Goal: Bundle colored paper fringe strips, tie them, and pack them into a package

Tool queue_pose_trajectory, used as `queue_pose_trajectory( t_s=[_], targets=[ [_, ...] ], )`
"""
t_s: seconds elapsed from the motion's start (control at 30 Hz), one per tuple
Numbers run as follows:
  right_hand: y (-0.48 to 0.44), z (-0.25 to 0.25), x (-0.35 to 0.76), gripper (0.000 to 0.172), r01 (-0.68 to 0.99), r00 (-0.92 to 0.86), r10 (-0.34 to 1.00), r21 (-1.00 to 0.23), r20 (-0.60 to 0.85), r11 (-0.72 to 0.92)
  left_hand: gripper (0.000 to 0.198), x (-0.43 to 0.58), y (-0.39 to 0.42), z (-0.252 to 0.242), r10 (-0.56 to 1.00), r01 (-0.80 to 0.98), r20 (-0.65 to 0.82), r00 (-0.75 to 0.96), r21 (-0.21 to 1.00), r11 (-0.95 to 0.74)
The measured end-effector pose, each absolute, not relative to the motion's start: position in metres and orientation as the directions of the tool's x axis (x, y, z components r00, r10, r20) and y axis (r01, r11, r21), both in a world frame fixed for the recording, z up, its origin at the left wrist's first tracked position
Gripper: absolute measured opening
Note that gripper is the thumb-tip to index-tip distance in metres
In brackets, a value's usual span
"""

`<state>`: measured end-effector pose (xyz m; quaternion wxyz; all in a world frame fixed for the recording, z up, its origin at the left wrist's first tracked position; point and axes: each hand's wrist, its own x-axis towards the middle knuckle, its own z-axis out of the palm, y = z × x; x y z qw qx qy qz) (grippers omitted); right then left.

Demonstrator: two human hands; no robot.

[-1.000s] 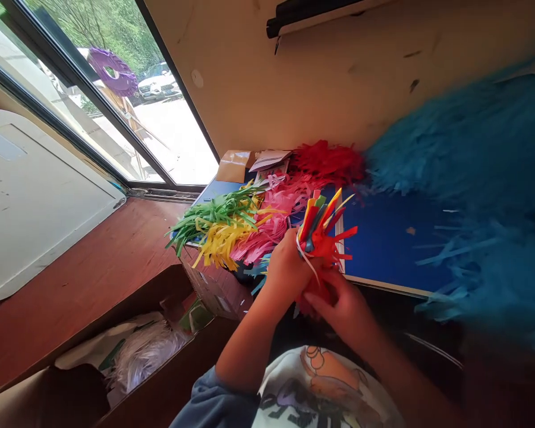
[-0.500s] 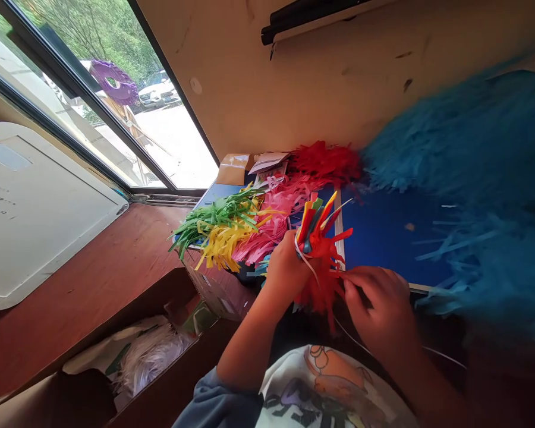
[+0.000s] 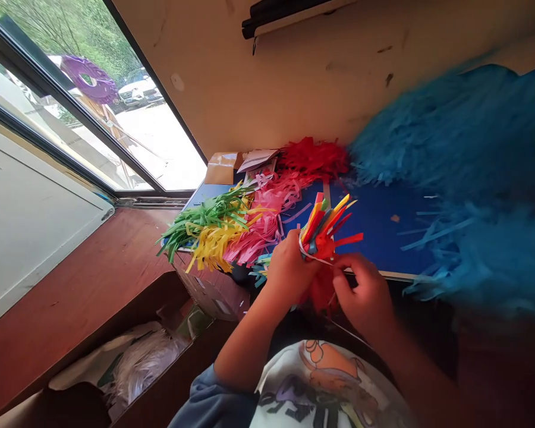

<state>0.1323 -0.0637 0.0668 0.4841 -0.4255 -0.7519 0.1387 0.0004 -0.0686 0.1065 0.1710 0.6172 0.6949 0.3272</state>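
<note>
My left hand (image 3: 290, 264) is closed around a bundle of coloured paper strips (image 3: 324, 223), red, yellow, green and blue, whose ends fan out above the fist. Red strips also hang below it, partly behind my hands. A white string (image 3: 314, 257) passes round the bundle by my left thumb and stretches across to my right hand (image 3: 361, 288). There it is pinched between thumb and fingertips, close to the red strips. More of the string trails below toward my lap.
Green (image 3: 205, 217), yellow (image 3: 216, 244), pink (image 3: 265, 223) and red strip piles (image 3: 314, 157) lie on the blue table (image 3: 370, 223). Blue fringe (image 3: 450, 160) fills the right side. An open cardboard box (image 3: 131, 312) with pale strands stands at lower left, below the window (image 3: 138, 119).
My right hand has moved up and left, closer to the bundle, and the string now runs straight from the bundle to its fingers. The red strips hang less spread out. The view has shifted slightly right.
</note>
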Motion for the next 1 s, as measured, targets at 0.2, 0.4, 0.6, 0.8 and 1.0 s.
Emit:
queue_pose_trajectory(
  t_s=[0.2,0.4,0.6,0.8,1.0],
  targets=[
    [-0.043,0.049,0.134,0.006,0.102,-0.254,0.886,-0.900,0.387,0.423,0.025,0.003,-0.066,0.101,0.982,0.690,0.104,-0.155,0.723,0.032],
    [-0.038,0.037,0.138,0.011,-0.215,-0.374,0.920,-0.976,0.122,0.042,0.026,-0.002,-0.063,0.097,0.989,0.730,0.146,-0.023,0.679,-0.083],
    [-0.041,0.028,0.133,0.017,-0.381,-0.326,0.944,-0.906,-0.054,-0.184,0.044,-0.010,-0.054,0.101,0.991,0.780,0.102,0.081,0.613,-0.127],
    [-0.041,0.034,0.130,0.023,-0.543,-0.312,0.924,-0.757,-0.221,-0.365,0.085,-0.011,-0.050,0.101,0.992,0.567,0.020,0.121,0.820,-0.085],
    [-0.042,0.044,0.131,0.023,-0.605,-0.271,0.932,-0.710,-0.242,-0.360,0.071,-0.007,-0.051,0.107,0.998,0.522,0.064,0.023,0.851,-0.067]
  ],
)
